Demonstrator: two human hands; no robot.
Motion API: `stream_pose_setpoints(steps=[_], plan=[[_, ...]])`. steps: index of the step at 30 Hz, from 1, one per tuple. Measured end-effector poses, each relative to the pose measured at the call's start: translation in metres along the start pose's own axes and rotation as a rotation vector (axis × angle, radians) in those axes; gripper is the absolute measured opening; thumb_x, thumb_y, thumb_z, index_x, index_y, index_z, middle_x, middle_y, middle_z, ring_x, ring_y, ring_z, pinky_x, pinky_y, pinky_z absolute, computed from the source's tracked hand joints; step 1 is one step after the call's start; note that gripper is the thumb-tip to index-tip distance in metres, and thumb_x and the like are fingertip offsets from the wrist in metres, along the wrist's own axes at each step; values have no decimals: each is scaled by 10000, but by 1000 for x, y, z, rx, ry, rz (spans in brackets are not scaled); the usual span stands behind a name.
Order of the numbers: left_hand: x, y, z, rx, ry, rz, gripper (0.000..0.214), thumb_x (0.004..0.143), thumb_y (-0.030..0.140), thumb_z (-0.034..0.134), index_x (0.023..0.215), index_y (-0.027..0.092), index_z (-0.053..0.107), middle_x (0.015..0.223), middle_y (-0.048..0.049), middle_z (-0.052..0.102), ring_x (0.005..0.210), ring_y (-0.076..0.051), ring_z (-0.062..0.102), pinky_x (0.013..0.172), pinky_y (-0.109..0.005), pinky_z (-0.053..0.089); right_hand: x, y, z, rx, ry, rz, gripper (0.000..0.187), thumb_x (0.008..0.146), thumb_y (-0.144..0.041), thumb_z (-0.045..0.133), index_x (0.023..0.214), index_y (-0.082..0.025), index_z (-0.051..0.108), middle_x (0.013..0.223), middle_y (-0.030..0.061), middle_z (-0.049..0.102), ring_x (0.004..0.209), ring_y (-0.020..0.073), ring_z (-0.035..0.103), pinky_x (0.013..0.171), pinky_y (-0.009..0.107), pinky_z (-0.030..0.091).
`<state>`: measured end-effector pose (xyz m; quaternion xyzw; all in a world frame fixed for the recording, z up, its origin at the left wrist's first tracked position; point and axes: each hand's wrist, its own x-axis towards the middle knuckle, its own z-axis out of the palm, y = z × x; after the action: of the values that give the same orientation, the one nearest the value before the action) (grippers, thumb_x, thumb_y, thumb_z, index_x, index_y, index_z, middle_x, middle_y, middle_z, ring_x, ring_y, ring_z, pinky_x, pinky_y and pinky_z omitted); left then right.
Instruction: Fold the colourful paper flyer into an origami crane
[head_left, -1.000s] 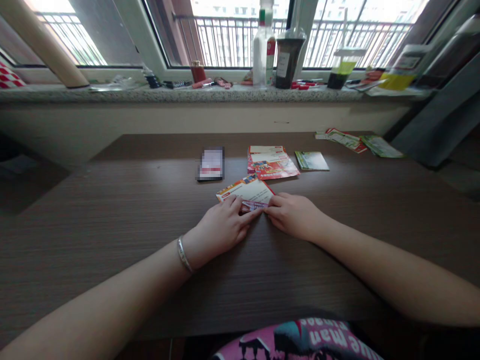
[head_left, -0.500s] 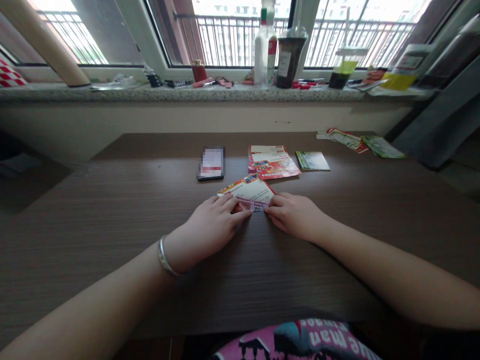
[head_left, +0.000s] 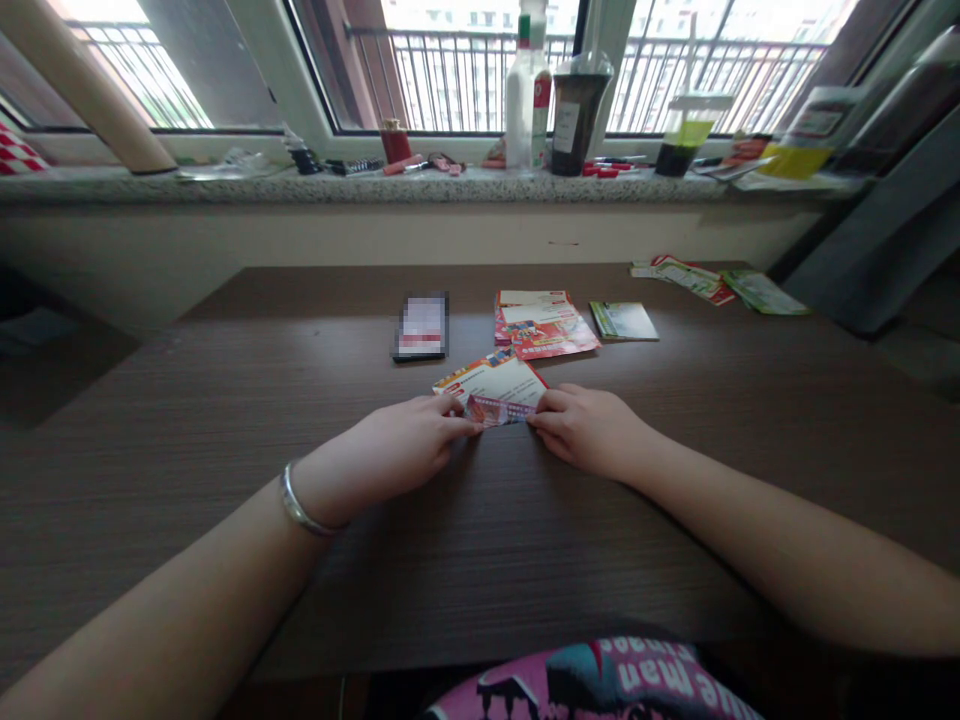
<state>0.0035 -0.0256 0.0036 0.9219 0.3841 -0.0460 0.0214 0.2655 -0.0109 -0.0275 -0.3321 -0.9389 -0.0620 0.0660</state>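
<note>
A printed paper card, white with red and orange print, lies on the table between my hands. Its near edge is folded up into a narrow strip with a pinkish pattern. At the left end of that fold, my left hand pinches the paper between thumb and fingers; a silver bangle circles the wrist. My right hand grips the right end of the fold, its fingers curled. The card's far corner touches or slightly overlaps a stack of red and white cards just behind it.
A phone lies left of the stack. To its right are a green and white card pile and several scattered green and red cards. Bottles and a dark drink cup stand on the windowsill.
My left hand has slid left along the folded edge, exposing more of the pinkish strip. My right hand keeps its place at the right end.
</note>
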Motion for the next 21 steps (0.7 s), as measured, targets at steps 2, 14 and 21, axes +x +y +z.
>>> stream_pose_setpoints(steps=[2,14,21], plan=[[-1,-3,0,1,6,4,415,889,154,474,1252,294,620,1286,-72,599,1137,-227,600,1017,-396,480,-1,0,1,-2,1,-4,287,950,-277,457,1069,-193,705,982,92,661,869,190,551,699,308,412],[-1,-24,-4,-25,-49,46,359,863,143,470,1058,302,726,1185,8,677,1032,-178,656,964,-310,488,-3,2,5,-24,21,-38,310,962,-278,426,1084,-194,699,1022,84,672,876,193,563,678,310,404],[0,-19,-7,-7,-41,-7,271,857,149,468,970,226,702,1045,-29,708,944,-188,669,895,-332,525,-3,4,7,-38,53,-96,296,957,-257,426,1021,-168,701,981,84,677,822,177,561,646,303,381]])
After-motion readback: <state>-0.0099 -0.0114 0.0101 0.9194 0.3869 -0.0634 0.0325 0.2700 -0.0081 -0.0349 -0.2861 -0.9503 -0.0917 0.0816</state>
